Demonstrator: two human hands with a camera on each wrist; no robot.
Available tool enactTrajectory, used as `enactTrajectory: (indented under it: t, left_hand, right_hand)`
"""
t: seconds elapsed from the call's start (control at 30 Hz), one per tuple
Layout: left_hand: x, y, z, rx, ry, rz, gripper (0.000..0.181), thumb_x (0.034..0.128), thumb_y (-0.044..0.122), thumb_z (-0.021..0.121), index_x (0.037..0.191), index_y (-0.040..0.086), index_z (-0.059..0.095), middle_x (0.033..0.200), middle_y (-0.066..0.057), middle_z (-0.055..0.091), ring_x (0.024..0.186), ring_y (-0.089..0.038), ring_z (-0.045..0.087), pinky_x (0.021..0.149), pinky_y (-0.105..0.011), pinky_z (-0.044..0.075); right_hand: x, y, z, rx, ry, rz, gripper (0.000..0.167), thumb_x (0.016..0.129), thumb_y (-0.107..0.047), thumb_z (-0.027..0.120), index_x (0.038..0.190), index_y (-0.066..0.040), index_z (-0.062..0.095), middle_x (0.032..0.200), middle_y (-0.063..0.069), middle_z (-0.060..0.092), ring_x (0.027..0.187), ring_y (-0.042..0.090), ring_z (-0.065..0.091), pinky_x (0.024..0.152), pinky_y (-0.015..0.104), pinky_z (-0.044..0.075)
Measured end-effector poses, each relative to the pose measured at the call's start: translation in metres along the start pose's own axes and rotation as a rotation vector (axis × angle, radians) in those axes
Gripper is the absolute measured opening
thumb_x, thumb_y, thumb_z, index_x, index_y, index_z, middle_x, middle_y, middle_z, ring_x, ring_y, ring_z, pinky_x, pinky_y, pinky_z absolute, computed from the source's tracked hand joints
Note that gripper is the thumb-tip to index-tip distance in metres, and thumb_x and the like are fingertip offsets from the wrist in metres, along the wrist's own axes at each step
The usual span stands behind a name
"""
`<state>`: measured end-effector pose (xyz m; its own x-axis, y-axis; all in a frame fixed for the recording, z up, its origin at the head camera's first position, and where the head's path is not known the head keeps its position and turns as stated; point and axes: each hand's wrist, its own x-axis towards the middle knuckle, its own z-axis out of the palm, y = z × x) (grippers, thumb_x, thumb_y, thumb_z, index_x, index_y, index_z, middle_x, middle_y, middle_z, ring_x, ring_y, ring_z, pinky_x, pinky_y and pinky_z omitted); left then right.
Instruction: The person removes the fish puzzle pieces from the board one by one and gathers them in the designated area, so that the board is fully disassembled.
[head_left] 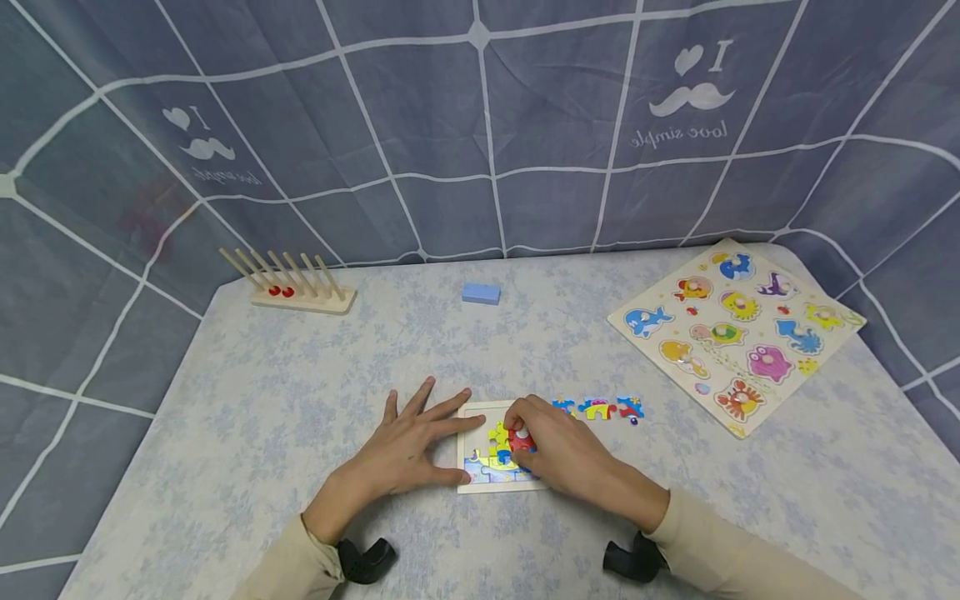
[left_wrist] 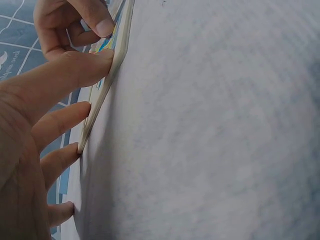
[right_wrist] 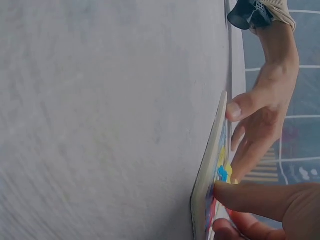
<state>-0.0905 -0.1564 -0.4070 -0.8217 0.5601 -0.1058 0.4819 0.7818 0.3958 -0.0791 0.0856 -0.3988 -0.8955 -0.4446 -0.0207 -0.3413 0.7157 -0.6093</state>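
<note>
A small wooden puzzle frame [head_left: 501,488] lies on the table, its lower part filled with light blue and yellow pieces [head_left: 498,454]. My left hand [head_left: 405,446] is spread with straight fingers, thumb and a fingertip resting on the frame's left edge; in the left wrist view the thumb [left_wrist: 95,67] presses the rim. My right hand [head_left: 562,442] has its fingers curled round a red piece [head_left: 522,442] at the frame's right part, which it partly hides. Loose colourful pieces [head_left: 597,409] lie in a row just beyond the right hand.
A wooden peg stand [head_left: 311,302] with red beads is at the back left. A blue block [head_left: 481,293] lies at the back middle. A large sea-animal knob puzzle board [head_left: 712,354] lies at the right. A grey-blue curtain [head_left: 547,125] hangs behind the table.
</note>
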Motion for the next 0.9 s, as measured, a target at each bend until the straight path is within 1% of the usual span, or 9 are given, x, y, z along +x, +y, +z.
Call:
enactTrajectory:
  t: [0.1, 0.2, 0.33, 0.4, 0.47, 0.6, 0.67, 0.83, 0.9]
  left_hand:
    - [-0.0001, -0.0001, 0.0006, 0.000, 0.001, 0.003, 0.072, 0.0755, 0.057, 0.078, 0.140, 0.036, 0.056, 0.158, 0.007, 0.031, 0.148, -0.042, 0.009, 0.102, -0.080, 0.004]
    - [-0.0003, -0.0006, 0.0011, 0.005, 0.004, 0.008, 0.072, 0.0757, 0.058, 0.077, 0.141, 0.036, 0.056, 0.158, 0.007, 0.031, 0.148, -0.042, 0.009, 0.102, -0.080, 0.004]
    - [-0.0005, -0.0018, 0.0017, 0.008, 0.007, 0.012, 0.072, 0.0758, 0.059, 0.076, 0.141, 0.036, 0.055, 0.159, 0.007, 0.031, 0.148, -0.041, 0.009, 0.102, -0.080, 0.004]
    - [-0.0006, -0.0022, 0.0020, 0.005, 0.008, 0.011, 0.072, 0.0761, 0.059, 0.076, 0.141, 0.036, 0.055, 0.159, 0.007, 0.030, 0.148, -0.041, 0.009, 0.102, -0.079, 0.004]
    - [-0.0006, -0.0023, 0.0019, 0.002, 0.006, 0.013, 0.072, 0.0764, 0.059, 0.075, 0.141, 0.036, 0.055, 0.159, 0.007, 0.030, 0.148, -0.041, 0.008, 0.102, -0.079, 0.004]
    - [-0.0007, -0.0023, 0.0017, -0.002, 0.003, 0.013, 0.072, 0.0769, 0.060, 0.075, 0.141, 0.036, 0.055, 0.159, 0.007, 0.029, 0.148, -0.041, 0.008, 0.103, -0.079, 0.003]
    - [-0.0009, -0.0025, 0.0016, -0.001, 0.003, 0.014, 0.071, 0.0770, 0.060, 0.075, 0.141, 0.036, 0.055, 0.159, 0.007, 0.029, 0.148, -0.041, 0.008, 0.103, -0.079, 0.003]
    - [-0.0011, -0.0029, 0.0016, -0.005, 0.006, 0.016, 0.071, 0.0767, 0.060, 0.075, 0.141, 0.037, 0.055, 0.159, 0.008, 0.029, 0.148, -0.041, 0.008, 0.102, -0.079, 0.003]
    - [-0.0009, -0.0028, 0.0016, -0.008, 0.007, 0.017, 0.071, 0.0766, 0.060, 0.075, 0.141, 0.037, 0.055, 0.159, 0.007, 0.030, 0.148, -0.041, 0.008, 0.102, -0.079, 0.003]
  right_hand:
    - [-0.0016, -0.0002, -0.0005, -0.002, 0.017, -0.023, 0.027, 0.080, -0.007, 0.079, 0.100, -0.012, 0.062, 0.095, -0.005, 0.057, 0.077, 0.010, 0.050, 0.060, 0.025, 0.044]
    - [-0.0033, -0.0013, -0.0018, 0.013, 0.039, -0.046, 0.025, 0.080, -0.009, 0.079, 0.097, -0.016, 0.062, 0.093, -0.007, 0.058, 0.072, 0.008, 0.049, 0.060, 0.024, 0.043]
    - [-0.0041, -0.0017, -0.0018, 0.079, 0.056, -0.078, 0.020, 0.081, -0.013, 0.080, 0.090, -0.021, 0.063, 0.079, -0.012, 0.058, 0.063, 0.004, 0.047, 0.055, 0.023, 0.043]
    - [-0.0039, -0.0011, -0.0009, 0.125, 0.050, -0.092, 0.018, 0.083, -0.014, 0.079, 0.088, -0.021, 0.064, 0.072, -0.013, 0.057, 0.059, 0.002, 0.048, 0.054, 0.023, 0.042]
    - [-0.0041, -0.0008, -0.0001, 0.172, 0.039, -0.106, 0.016, 0.084, -0.013, 0.078, 0.086, -0.019, 0.063, 0.068, -0.014, 0.058, 0.059, 0.001, 0.051, 0.055, 0.023, 0.044]
    - [-0.0047, 0.0002, 0.0008, 0.228, 0.017, -0.121, 0.015, 0.086, -0.010, 0.075, 0.091, -0.015, 0.063, 0.076, -0.010, 0.070, 0.067, -0.001, 0.060, 0.065, 0.025, 0.047]
    - [-0.0048, 0.0008, 0.0009, 0.229, 0.011, -0.127, 0.015, 0.087, -0.009, 0.074, 0.096, -0.014, 0.063, 0.082, -0.007, 0.074, 0.071, -0.002, 0.063, 0.069, 0.027, 0.047]
    - [-0.0042, 0.0022, -0.0001, 0.196, 0.027, -0.135, 0.016, 0.088, -0.010, 0.074, 0.103, -0.014, 0.071, 0.083, -0.009, 0.074, 0.066, -0.004, 0.060, 0.066, 0.025, 0.048]
    - [-0.0041, 0.0030, -0.0015, 0.218, 0.038, -0.119, 0.016, 0.088, -0.011, 0.074, 0.103, -0.015, 0.074, 0.083, -0.010, 0.073, 0.066, -0.003, 0.060, 0.064, 0.023, 0.049]
